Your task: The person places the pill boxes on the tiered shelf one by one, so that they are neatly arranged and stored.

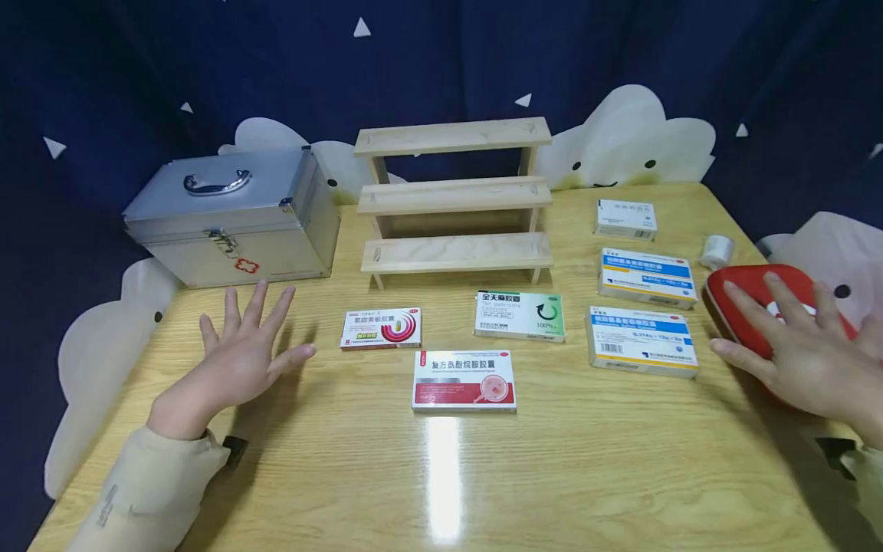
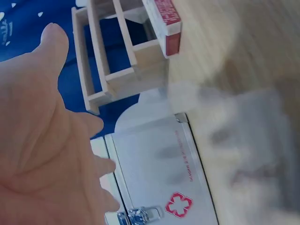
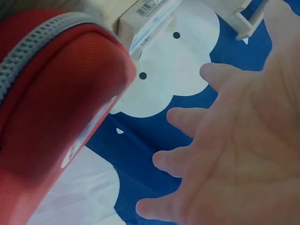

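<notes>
My left hand [image 1: 241, 360] is held over the table's left side with its fingers spread, holding nothing. Beyond its fingertips stands a silver medicine case [image 1: 234, 245] with a red cross, its lid closed. Spread as well, my right hand [image 1: 807, 353] hovers above a red zippered pouch [image 1: 731, 295] and covers part of it; in the right wrist view the palm is apart from the pouch [image 3: 75, 93]. Between the hands lie a pink-and-white medicine box [image 1: 381, 328], a red-and-white box [image 1: 464, 381] and a green-and-white box [image 1: 519, 315].
A three-tier wooden rack [image 1: 455, 253] stands at the back middle. On the right lie two blue-and-white medicine boxes [image 1: 647, 276], a small white box [image 1: 625, 219] and a white roll [image 1: 717, 251]. A dark blue curtain [image 1: 441, 61] with cloud shapes hangs behind the table [image 1: 552, 475].
</notes>
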